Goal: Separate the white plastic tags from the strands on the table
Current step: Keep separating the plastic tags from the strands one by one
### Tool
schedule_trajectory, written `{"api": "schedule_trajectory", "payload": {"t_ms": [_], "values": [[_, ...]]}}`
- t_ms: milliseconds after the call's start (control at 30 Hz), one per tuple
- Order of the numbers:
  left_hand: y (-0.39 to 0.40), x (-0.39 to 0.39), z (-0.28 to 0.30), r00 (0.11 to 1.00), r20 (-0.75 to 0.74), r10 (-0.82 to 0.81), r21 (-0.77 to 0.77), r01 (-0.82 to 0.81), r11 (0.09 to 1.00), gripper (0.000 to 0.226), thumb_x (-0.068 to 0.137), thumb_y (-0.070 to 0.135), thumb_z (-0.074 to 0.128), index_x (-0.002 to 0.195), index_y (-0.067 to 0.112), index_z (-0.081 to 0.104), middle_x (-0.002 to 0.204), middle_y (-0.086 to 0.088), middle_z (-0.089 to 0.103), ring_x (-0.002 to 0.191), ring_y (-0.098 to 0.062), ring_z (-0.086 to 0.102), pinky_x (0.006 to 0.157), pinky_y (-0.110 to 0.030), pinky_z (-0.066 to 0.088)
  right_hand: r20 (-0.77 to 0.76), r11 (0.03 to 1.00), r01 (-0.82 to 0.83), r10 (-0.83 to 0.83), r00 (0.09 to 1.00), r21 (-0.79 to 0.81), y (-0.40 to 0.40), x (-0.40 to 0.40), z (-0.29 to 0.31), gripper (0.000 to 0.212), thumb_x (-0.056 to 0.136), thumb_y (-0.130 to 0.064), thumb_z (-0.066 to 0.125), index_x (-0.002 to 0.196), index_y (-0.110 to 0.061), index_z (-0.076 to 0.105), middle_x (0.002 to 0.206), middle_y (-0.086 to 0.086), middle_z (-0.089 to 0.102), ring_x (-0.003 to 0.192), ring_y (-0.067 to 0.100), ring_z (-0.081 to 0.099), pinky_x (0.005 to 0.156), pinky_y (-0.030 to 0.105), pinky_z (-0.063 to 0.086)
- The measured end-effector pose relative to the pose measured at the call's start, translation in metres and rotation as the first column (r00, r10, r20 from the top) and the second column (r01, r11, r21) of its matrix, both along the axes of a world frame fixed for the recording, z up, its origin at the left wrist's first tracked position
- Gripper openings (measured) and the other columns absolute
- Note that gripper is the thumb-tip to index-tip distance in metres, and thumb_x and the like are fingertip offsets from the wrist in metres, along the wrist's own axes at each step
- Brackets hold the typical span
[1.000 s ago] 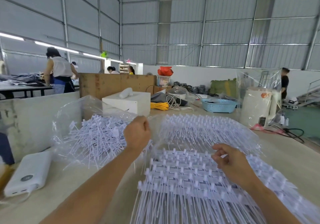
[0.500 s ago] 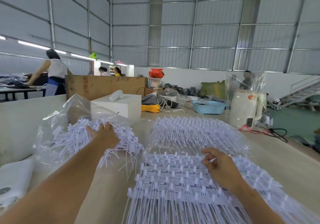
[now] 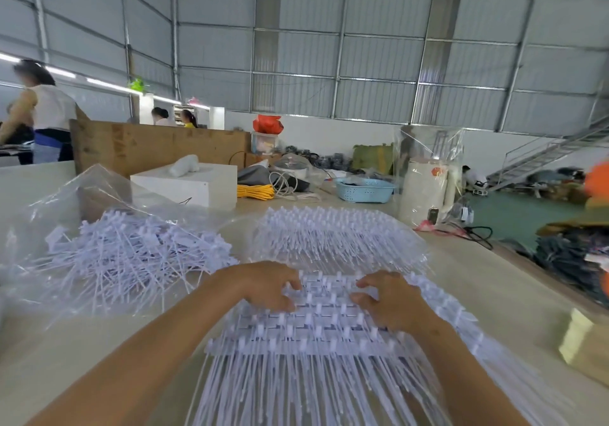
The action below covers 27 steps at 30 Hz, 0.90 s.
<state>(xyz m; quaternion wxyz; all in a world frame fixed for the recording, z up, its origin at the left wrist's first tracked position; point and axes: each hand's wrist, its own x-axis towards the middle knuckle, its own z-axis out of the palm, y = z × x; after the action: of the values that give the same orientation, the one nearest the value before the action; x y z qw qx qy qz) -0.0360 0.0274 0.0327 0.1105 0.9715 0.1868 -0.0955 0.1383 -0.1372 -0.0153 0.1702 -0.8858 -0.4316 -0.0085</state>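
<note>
From the head camera, both hands rest on the near stack of joined white plastic tags (image 3: 316,330), which lies in rows on the pale table (image 3: 487,280) directly in front of the person, its long strands (image 3: 296,389) fanning toward the near edge. The left hand (image 3: 270,289) sits at the far left part of that stack with its fingers curled down onto the tag heads; whether it pinches one cannot be told. The right hand (image 3: 390,300) lies just right of it, fingers likewise bent onto the rows, thumb tucked low, and its grip cannot be told either. The two hands are near each other but apart.

Farther off, a second mound of joined tags (image 3: 336,237) lies under clear film. To the left, a loose pile of separated tags (image 3: 131,257) spreads over a clear plastic bag (image 3: 66,201). Beyond it stands a white box (image 3: 191,185), then a yellow cable coil (image 3: 255,191) and a blue basket (image 3: 364,190). A white kettle (image 3: 425,195) wrapped in plastic stands at the far right. A person in a white top (image 3: 46,109) stands far left.
</note>
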Motion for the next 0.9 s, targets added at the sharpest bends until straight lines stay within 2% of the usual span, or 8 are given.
{"api": "schedule_trajectory", "payload": {"t_ms": [67,100,200,400,567,700,833,900], "values": [[0.006,0.007,-0.007,0.998,-0.062,0.019,0.008,-0.018,1.0,0.042,0.093,0.041,0.057,0.121,0.009,0.058,0.13,-0.002,0.043,0.098,-0.028,0.058,0.08,-0.032,0.046,-0.118,0.999,-0.015,0.011,0.993,-0.029,-0.007,0.004,0.0,0.045,0.088,-0.06,0.047,0.107,-0.023,0.065,0.11,-0.011,0.059,0.109,0.015,0.056,0.097,0.037,0.043],[0.01,0.009,-0.008,0.999,-0.04,0.025,-0.003,-0.025,1.0,0.036,0.092,0.039,0.06,0.109,0.008,0.063,0.081,0.006,0.045,0.086,-0.025,0.058,0.072,-0.03,0.045,-0.112,0.999,-0.025,0.021,0.993,-0.031,-0.009,0.006,0.0,0.047,0.088,-0.062,0.046,0.1,-0.022,0.068,0.103,-0.009,0.062,0.101,0.013,0.058,0.094,0.035,0.045],[0.021,0.016,-0.01,0.995,0.079,0.065,0.034,-0.068,0.997,0.026,0.085,0.031,0.069,0.105,0.014,0.071,0.107,-0.002,0.066,0.078,-0.011,0.057,0.064,-0.02,0.044,-0.029,1.0,-0.012,0.012,0.999,-0.001,-0.012,0.01,0.001,0.045,0.087,-0.06,0.049,0.088,-0.019,0.07,0.09,-0.006,0.064,0.087,0.012,0.058,0.087,0.034,0.047],[0.032,0.014,-0.006,0.967,0.229,0.112,0.036,-0.124,0.992,0.026,0.083,0.038,0.07,0.085,0.012,0.071,0.084,0.001,0.063,0.078,-0.013,0.057,0.065,-0.025,0.044,0.125,0.999,0.045,-0.045,0.991,0.004,-0.01,0.006,0.001,0.037,0.091,-0.053,0.046,0.098,-0.024,0.069,0.1,-0.004,0.067,0.094,0.015,0.062,0.083,0.03,0.049],[0.025,0.008,-0.001,0.989,-0.082,0.124,-0.008,-0.125,0.992,0.06,0.073,0.071,0.06,0.093,0.015,0.054,0.095,-0.001,0.051,0.073,-0.015,0.045,0.054,-0.019,0.035,-0.006,0.999,-0.032,0.032,0.999,-0.017,-0.011,0.007,0.001,0.042,0.089,-0.056,0.05,0.105,-0.022,0.067,0.107,-0.003,0.066,0.102,0.017,0.06,0.087,0.032,0.048],[0.018,0.008,-0.004,0.976,-0.166,0.138,-0.033,-0.146,0.989,0.08,0.07,0.057,0.075,0.13,0.01,0.052,0.128,0.001,0.053,0.1,-0.015,0.055,0.066,-0.016,0.046,-0.091,0.991,-0.071,0.061,0.994,-0.11,-0.012,0.004,0.008,0.055,0.083,-0.06,0.055,0.12,-0.019,0.059,0.126,-0.001,0.057,0.115,0.019,0.053,0.098,0.034,0.043],[0.016,0.008,0.003,0.984,-0.133,0.12,0.014,-0.119,0.993,0.048,0.067,0.05,0.08,0.084,0.009,0.062,0.077,0.001,0.05,0.062,-0.014,0.046,0.047,-0.019,0.032,-0.099,0.989,-0.105,0.095,0.991,-0.108,-0.012,-0.011,0.028,0.064,0.084,-0.054,0.058,0.136,-0.019,0.045,0.148,0.004,0.035,0.134,0.022,0.035,0.109,0.034,0.03],[0.016,0.005,0.01,0.983,-0.095,0.16,0.036,-0.157,0.987,0.047,0.069,0.051,0.078,0.08,0.013,0.052,0.076,0.0,0.045,0.054,-0.011,0.039,0.042,-0.018,0.029,-0.149,0.976,-0.181,0.162,0.976,-0.125,-0.012,-0.027,0.045,0.071,0.082,-0.057,0.058,0.141,-0.021,0.038,0.151,0.0,0.03,0.138,0.018,0.029,0.109,0.031,0.024]]}}
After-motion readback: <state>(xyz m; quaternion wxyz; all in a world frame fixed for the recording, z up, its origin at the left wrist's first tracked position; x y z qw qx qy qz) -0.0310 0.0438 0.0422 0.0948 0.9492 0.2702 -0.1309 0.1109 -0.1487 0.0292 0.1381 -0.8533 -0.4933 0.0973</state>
